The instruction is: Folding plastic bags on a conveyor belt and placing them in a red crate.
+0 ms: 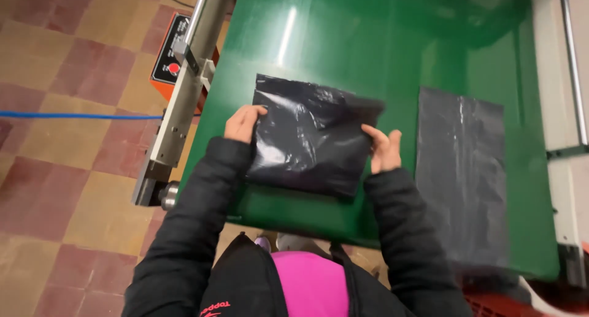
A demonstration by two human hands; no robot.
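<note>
Left hand [244,123]: positioned left of frame centre; fingers curled over the left edge of a folded black plastic bag [310,136], gripping it; the black jacket sleeve [184,231] runs from the wrist down to the lower left of the frame.

Right hand [383,150]: positioned just right of frame centre; fingers bear against the right edge of the same bag; the thumb side lies behind the plastic, so whether the hand is clamped on the bag or merely pressed to it cannot be told.

Folded black plastic bag: held between both hands at the centre of the frame, over the green table [380,53]; glossy and creased; its upper edge tilts down toward the right; whether its underside touches the table cannot be told.

Flat black plastic sheet [463,170]: lies on the table in the right half of the frame, apart from the held bag and just beyond the right hand; it runs from mid-height down to the table's near edge.

Metal bar [184,90]: runs diagonally along the table's left edge, from the top of the frame to the middle left; an orange control box [169,56] with a red button sits beside it at upper left.

Blue cable [73,115]: crosses the checkered tile floor [55,188] at the left of the frame.
</note>
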